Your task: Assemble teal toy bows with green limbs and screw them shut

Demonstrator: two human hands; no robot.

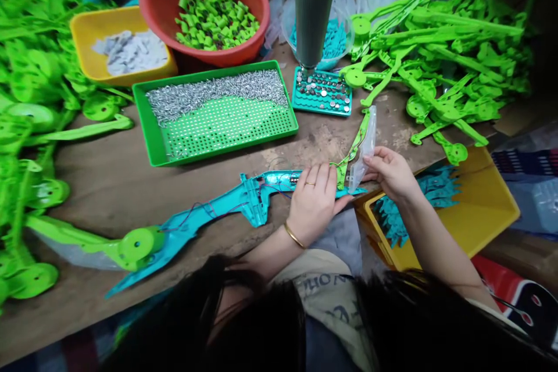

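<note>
A long blue plastic shell [226,203] with thin wires lies across the table, its open side up. My left hand [314,200] is closed over the shell's right end, fingertips near a slim green plastic part [349,161] that sticks up and away from that end. Between the thumb and fingers of my right hand [392,173] is a clear plastic blade-shaped piece [365,148], held along the right side of the green part. At the shell's left end sits a round green part [140,246] with a long arm and another clear piece below it.
A green tray [161,148] of screws and a small teal tray [314,106] of round metal cells lie behind. Beyond stand a red bowl [152,6], a yellow tub [81,40] and a vertical metal post [311,11]. Green parts [457,40] pile up; a yellow bin [483,209] is right.
</note>
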